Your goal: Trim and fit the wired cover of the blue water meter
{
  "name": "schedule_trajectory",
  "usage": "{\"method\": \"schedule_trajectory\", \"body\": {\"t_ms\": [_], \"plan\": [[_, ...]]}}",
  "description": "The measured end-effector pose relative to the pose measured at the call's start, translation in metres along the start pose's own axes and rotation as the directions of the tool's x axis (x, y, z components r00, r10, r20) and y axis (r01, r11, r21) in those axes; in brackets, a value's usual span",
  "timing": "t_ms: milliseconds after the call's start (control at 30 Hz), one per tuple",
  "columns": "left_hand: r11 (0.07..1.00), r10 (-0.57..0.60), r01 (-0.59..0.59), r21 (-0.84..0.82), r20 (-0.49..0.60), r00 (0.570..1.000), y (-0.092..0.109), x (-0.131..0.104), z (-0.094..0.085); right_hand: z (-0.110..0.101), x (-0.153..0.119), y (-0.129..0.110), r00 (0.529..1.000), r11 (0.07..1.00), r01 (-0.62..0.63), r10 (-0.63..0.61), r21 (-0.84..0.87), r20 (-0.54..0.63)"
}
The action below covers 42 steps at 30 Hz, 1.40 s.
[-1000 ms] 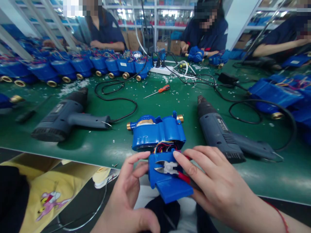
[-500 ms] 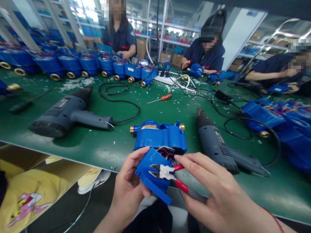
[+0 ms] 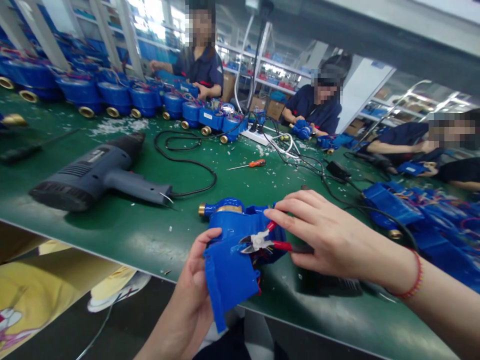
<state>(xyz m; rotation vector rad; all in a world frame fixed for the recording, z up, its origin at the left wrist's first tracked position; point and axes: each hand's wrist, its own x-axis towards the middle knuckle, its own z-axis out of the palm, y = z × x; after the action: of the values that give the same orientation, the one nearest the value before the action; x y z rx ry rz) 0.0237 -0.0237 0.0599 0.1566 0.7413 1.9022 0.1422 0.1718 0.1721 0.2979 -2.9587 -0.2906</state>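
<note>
My left hand (image 3: pixel 193 287) grips a blue plastic cover (image 3: pixel 230 280) by its left side, tilted in front of the table's edge. Red-handled diagonal cutters (image 3: pixel 258 242) are in my right hand (image 3: pixel 322 232), with their jaws spread apart at the cover's upper edge. Whether the blades touch the cover, I cannot tell. Directly behind stands a blue water meter (image 3: pixel 225 222) with a brass end fitting. Some wires show between the cover and the meter, mostly hidden by the cutters and my right hand.
A grey heat gun (image 3: pixel 93 172) lies at left; another is largely hidden beneath my right arm. Beyond are an orange screwdriver (image 3: pixel 245 165), a white power strip (image 3: pixel 257 136) and cables. Blue meters line the back and right. Several co-workers sit across the green table (image 3: pixel 187 172).
The cover has turned in my left hand, its long flange now on the left. My right hand and the cutters have risen to the cover's upper edge. The camera view has shifted and tilted.
</note>
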Motion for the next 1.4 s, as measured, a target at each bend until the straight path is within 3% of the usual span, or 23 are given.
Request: {"method": "schedule_trajectory", "body": {"t_ms": [133,200,367,733,1167,1400], "plan": [[1.000,-0.005,0.005,0.000,-0.178,0.984,-0.001,-0.006,0.007,0.002,0.001,0.000,1.000,0.997,-0.002,0.002,-0.075,-0.002],[1.000,-0.013,0.013,0.001,-0.207,0.978,-0.002,-0.006,0.006,0.003,0.001,-0.003,1.000,0.996,-0.021,0.021,-0.090,0.001],[0.996,0.050,-0.043,0.074,-0.109,0.993,-0.003,-0.008,0.003,0.002,0.001,-0.008,0.999,0.998,-0.040,0.041,-0.046,0.034],[0.961,0.077,-0.009,0.276,-0.236,0.969,0.013,-0.011,0.012,-0.007,0.008,-0.007,0.998,0.995,-0.016,0.022,-0.100,0.060],[0.956,0.062,-0.005,0.293,-0.186,0.981,0.015,-0.008,0.007,-0.004,0.009,-0.004,0.997,0.979,0.023,-0.008,-0.204,0.071],[0.943,0.088,-0.029,0.332,-0.165,0.982,0.017,-0.005,0.006,0.002,0.011,0.001,0.997,0.982,0.080,-0.075,-0.174,0.036]]}}
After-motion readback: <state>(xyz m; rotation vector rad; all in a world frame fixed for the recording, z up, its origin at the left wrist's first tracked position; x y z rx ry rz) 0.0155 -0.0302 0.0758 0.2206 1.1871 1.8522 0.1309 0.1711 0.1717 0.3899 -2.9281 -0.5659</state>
